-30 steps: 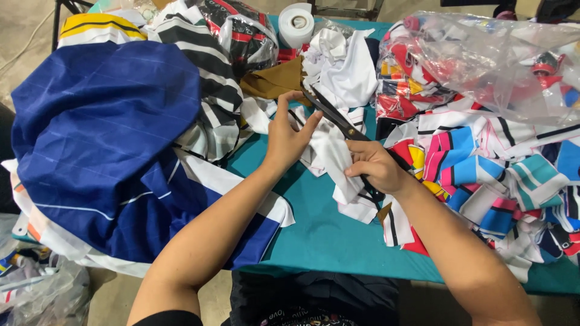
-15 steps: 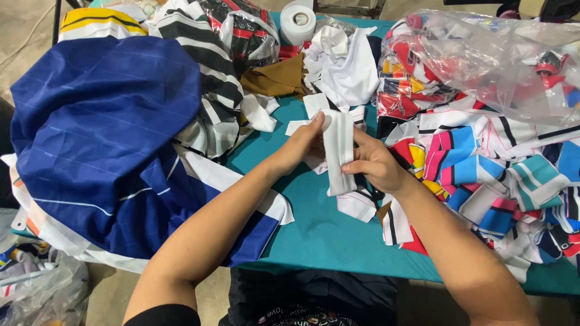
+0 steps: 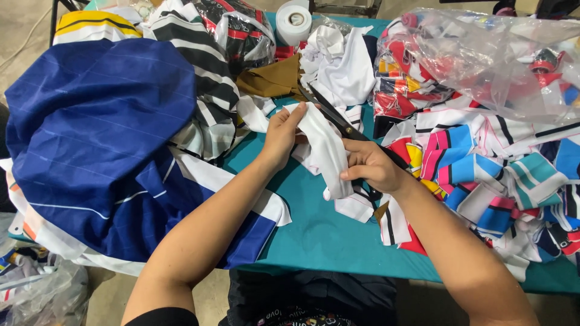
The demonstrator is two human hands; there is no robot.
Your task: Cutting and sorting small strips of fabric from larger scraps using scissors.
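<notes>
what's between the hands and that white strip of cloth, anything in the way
Nothing visible. The left hand pinches the top end of the white cloth strip, and the right hand grips its lower part while also holding the black scissors, whose blades lie just behind the strip. Both hands touch the cloth directly.

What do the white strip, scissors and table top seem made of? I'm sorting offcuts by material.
White strip: soft woven or knit fabric, matte; it drapes limply. Scissors: dark metal blades, probably steel. Table top: smooth teal surface, perhaps a cloth or vinyl cover.
</notes>
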